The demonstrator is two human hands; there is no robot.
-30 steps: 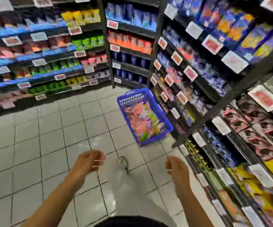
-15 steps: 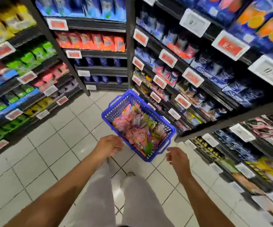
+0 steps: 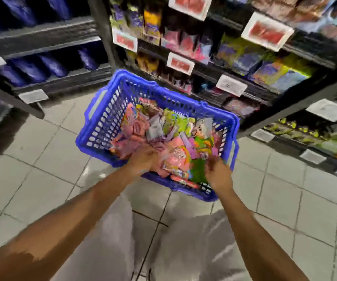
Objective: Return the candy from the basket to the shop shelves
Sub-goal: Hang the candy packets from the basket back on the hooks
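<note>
A blue plastic basket [image 3: 100, 120] stands on the tiled floor in front of the shelves, filled with candy packets [image 3: 171, 126] in pink, green and purple. Both my hands are inside it at the near end. My left hand [image 3: 143, 161] rests on a pile of pink packets. My right hand [image 3: 218, 173] has its fingers curled over a green packet [image 3: 199, 171] by the near right corner. Motion blur hides whether either hand has hold of a packet. The candy shelves [image 3: 206, 73] rise right behind the basket.
Price tags [image 3: 180, 63] hang off the shelf edges. A second shelf unit [image 3: 62, 78] with dark blue packs stands at the left, its corner post near the basket. Grey floor tiles [image 3: 42, 159] lie to the left, and my legs are below.
I have come closer and bent down to the basket. Both hands moved forward from outside its near rim into the candy.
</note>
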